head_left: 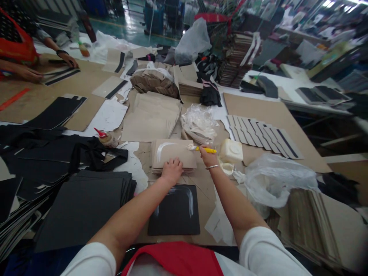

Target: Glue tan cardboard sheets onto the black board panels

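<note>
In my right hand (206, 156) is a paintbrush (207, 150) with a yellow handle, its pale bristles at the right edge of a stack of tan cardboard pieces (175, 151). A wet white curved streak marks the left part of the top piece. My left hand (173, 168) rests on the front edge of that stack, fingers spread and lying flat. Nearer to me, under my left forearm, lies a black sheet (174, 220) with white streaks along its sides. A whitish plastic container (231, 150) stands just right of my right hand.
Black sheets (83, 207) are piled at left, near a red-tipped bottle (107, 138). Larger cardboard sheets (146, 119) and a crumpled clear bag (199, 122) lie behind. Strips (263, 136) overlap on the right board. A co-worker's hands (67, 59) handle pieces at far left.
</note>
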Demonstrator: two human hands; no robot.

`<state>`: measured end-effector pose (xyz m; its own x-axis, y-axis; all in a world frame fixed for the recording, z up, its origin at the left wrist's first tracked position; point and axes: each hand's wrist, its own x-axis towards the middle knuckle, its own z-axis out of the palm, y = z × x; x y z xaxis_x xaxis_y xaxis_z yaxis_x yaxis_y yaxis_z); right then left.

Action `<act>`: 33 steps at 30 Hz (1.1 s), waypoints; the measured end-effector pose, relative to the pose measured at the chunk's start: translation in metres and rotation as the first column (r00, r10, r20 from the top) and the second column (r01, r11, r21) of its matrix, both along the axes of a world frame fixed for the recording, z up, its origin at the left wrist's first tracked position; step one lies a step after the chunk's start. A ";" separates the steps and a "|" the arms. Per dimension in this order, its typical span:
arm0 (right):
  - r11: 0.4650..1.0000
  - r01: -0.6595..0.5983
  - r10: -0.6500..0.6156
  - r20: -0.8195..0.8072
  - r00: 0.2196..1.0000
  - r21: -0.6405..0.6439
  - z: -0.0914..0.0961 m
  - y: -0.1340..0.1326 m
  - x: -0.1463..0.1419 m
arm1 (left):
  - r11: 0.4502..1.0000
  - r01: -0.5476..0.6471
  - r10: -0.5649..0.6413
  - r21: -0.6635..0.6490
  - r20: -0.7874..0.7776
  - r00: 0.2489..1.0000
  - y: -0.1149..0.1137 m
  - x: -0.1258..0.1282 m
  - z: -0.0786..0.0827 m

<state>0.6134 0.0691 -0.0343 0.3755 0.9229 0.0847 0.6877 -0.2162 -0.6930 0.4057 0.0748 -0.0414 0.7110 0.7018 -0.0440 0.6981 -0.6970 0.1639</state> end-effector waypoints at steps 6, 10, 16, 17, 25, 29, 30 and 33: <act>0.990 0.139 -0.138 -0.148 0.979 -0.003 0.007 -0.076 -0.014 | 0.996 0.091 -0.092 -0.016 -0.073 0.993 0.025 0.008 0.011; 0.933 0.348 -0.296 -0.354 0.887 0.092 0.020 -0.100 -0.014 | 0.986 0.165 -0.165 -0.009 -0.104 0.981 0.031 0.002 0.011; 0.902 0.391 -0.250 -0.517 0.818 0.184 0.009 -0.092 -0.025 | 0.966 0.250 -0.254 -0.061 -0.080 0.964 0.035 -0.005 0.014; 0.916 0.359 -0.224 -0.515 0.828 0.179 0.004 -0.087 -0.029 | 0.972 0.233 -0.234 -0.036 -0.035 0.972 0.034 -0.009 0.017; 0.988 0.126 -0.087 -0.341 0.936 0.092 0.005 -0.061 -0.085 | 0.916 -0.390 0.304 -0.094 0.797 0.522 -0.021 -0.069 0.068; 0.971 0.161 -0.127 -0.188 0.974 0.177 0.024 -0.080 -0.095 | 0.813 -0.166 0.579 -0.558 0.804 0.135 -0.069 -0.075 0.077; 0.958 0.176 -0.137 -0.175 0.975 0.226 0.026 -0.088 -0.094 | 0.767 -0.088 0.642 -0.636 0.762 0.088 -0.078 -0.077 0.075; 0.928 0.156 -0.116 -0.134 0.984 0.339 0.021 -0.124 -0.084 | 0.593 0.092 0.800 -0.800 0.598 0.050 -0.094 -0.096 0.060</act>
